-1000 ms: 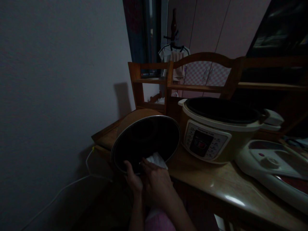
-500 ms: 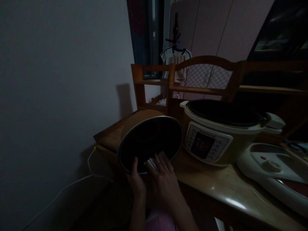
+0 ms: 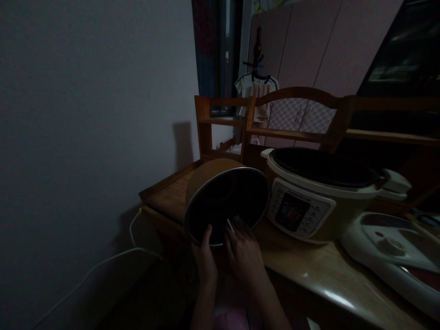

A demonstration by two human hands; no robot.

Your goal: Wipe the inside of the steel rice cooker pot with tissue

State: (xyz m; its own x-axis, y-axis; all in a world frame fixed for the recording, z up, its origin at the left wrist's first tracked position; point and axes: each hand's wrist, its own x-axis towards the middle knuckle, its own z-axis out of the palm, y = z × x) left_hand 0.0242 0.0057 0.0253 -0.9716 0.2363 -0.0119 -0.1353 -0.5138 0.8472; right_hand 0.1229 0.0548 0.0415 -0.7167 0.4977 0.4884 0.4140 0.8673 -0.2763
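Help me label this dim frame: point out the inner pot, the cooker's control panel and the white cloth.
inner pot (image 3: 252, 183): head view, upper rim.
control panel (image 3: 292, 213): head view, dark display.
white cloth (image 3: 230, 225): head view, sliver above right hand.

Two bare forearms rise from the bottom edge of the frame, ending in the left hand (image 3: 205, 261) and the right hand (image 3: 244, 257), both without gloves, rings or a watch. No sleeves reach the wrists. Below the forearms shows a patch of pink garment (image 3: 229, 318), dim in the low light.
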